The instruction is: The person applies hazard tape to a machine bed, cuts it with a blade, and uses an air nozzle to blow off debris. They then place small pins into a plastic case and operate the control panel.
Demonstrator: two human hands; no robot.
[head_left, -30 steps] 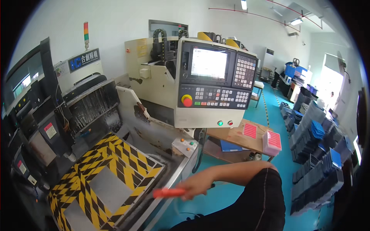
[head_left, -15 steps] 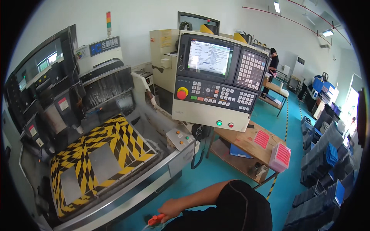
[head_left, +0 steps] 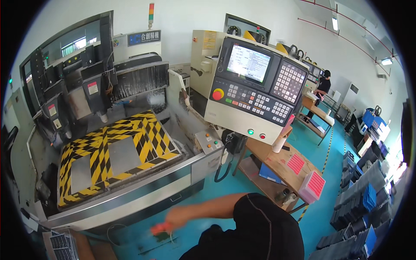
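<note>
My right hand (head_left: 174, 218), smeared by motion, is closed around a red air gun (head_left: 160, 228) in front of the machine's lower edge. A thin pale hose (head_left: 172, 237) hangs beneath the hand. The bare forearm runs left from a black sleeve (head_left: 271, 225). Beyond the hand lies the machine bed (head_left: 123, 151), a grey plate covered with yellow-and-black striped tape. Dark spindle heads (head_left: 93, 93) hang over its far left side. My left hand is out of view.
A control panel (head_left: 260, 82) with a lit screen and red stop knob stands right of the bed. A wooden table (head_left: 271, 162) holds pink-red trays (head_left: 296, 164) and a plastic box (head_left: 313, 187). Dark racks (head_left: 355, 208) line the right side. Another person (head_left: 323, 84) stands far back.
My right hand has moved up and left with the air gun. The view has shifted, so the machine bed shows further up and a box of racks appears at lower left.
</note>
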